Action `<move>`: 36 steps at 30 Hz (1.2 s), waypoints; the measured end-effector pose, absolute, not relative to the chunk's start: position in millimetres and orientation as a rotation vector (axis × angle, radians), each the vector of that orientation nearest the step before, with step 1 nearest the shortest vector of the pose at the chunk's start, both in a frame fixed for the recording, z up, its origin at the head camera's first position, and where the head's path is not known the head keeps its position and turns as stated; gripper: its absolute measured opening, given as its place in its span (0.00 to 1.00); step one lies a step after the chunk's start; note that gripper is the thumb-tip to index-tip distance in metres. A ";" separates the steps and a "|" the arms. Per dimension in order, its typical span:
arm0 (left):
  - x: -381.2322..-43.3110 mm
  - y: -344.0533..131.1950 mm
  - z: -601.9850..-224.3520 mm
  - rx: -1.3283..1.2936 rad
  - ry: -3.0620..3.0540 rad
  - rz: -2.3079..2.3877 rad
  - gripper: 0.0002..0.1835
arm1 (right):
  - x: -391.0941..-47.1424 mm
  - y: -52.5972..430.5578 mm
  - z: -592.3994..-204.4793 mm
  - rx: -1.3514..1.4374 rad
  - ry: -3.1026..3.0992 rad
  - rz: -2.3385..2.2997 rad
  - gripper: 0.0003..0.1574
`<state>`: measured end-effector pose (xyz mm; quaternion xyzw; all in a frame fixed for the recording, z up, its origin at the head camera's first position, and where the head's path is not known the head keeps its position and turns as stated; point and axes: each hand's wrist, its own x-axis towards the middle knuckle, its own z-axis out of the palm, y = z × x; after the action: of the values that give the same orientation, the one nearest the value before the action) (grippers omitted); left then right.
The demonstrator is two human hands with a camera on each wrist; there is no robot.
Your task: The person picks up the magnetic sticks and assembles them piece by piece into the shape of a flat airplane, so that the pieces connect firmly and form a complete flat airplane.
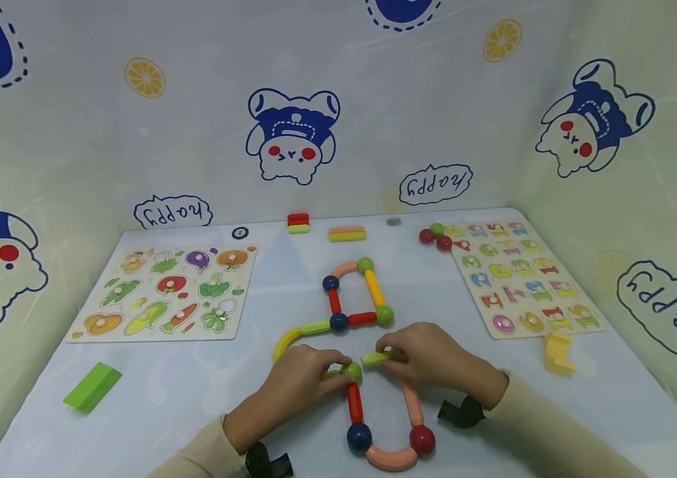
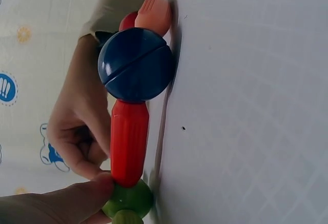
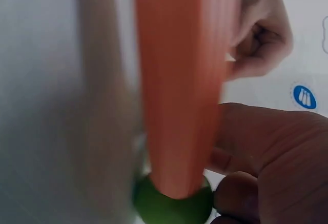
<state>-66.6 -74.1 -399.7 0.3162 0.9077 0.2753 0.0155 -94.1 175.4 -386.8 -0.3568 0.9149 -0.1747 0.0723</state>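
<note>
My left hand [image 1: 302, 378] pinches a green ball [image 1: 352, 372] of a stick-and-ball magnetic construction. A red stick [image 2: 129, 142] joins that ball to a dark blue ball [image 1: 359, 438]. Below, a curved salmon stick [image 1: 392, 458] links the blue ball to a red ball [image 1: 422, 439]. My right hand [image 1: 428, 355] grips another green ball [image 3: 174, 203], mostly hidden by its fingers in the head view. From it a lime stick [image 1: 375, 358] points toward the left hand's ball, with a gap between. A salmon stick [image 1: 412, 401] runs from the right hand to the red ball.
Farther back lies a closed loop of sticks and balls [image 1: 362, 318], with a curved yellow stick [image 1: 286, 342] trailing left. Puzzle boards lie left [image 1: 153, 335] and right [image 1: 508, 328]. A green block [image 1: 92, 388], a yellow block [image 1: 558, 353] and loose sticks [image 1: 347, 234] are around.
</note>
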 end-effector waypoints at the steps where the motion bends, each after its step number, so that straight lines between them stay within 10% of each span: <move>1: -66.7 -74.0 -399.8 0.983 2.823 0.854 0.15 | -93.1 175.4 -388.0 -1.073 2.740 -0.529 0.15; 36: -68.1 -71.5 -396.2 0.967 2.838 0.809 0.16 | -95.9 212.5 -401.7 -0.851 2.846 -0.802 0.18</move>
<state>-68.1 -71.5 -396.2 0.3114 0.9137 0.2605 0.0180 -95.9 212.5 -401.7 -0.2762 0.9245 -0.2606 0.0322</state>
